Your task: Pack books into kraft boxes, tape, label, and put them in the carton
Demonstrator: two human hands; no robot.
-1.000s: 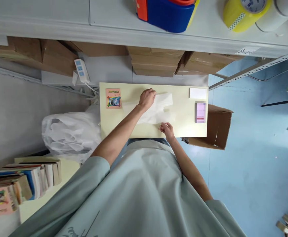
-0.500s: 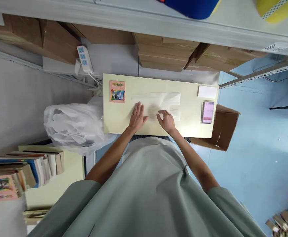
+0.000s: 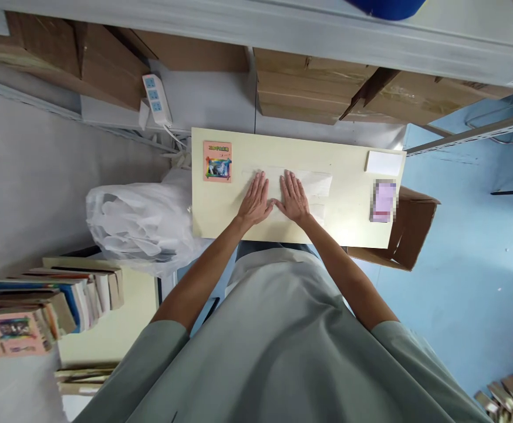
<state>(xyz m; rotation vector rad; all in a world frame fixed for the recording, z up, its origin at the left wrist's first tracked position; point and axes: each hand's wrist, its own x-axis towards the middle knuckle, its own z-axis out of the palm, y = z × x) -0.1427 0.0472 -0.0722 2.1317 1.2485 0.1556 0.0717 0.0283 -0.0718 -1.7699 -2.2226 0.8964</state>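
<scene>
Head view has the left hand (image 3: 255,200) and the right hand (image 3: 294,198) flat, fingers outstretched and gripping nothing, on a thin, translucent white sheet (image 3: 318,183) near the middle of the pale-yellow rectangular worktop (image 3: 348,226), apparently to hold it smooth.

Soft, fairly bright light evenly covers the pale cream rectangular tabletop (image 3: 353,223), and the thin white sheet (image 3: 316,183) almost blends into it. The smooth grey floor (image 3: 40,182) at left sits in dimmer shade. Coarse pixel blocks mask a lilac rectangular object (image 3: 384,201). Wide-angle stretching slants the grey metal shelf (image 3: 239,23), slightly smeared.
</scene>
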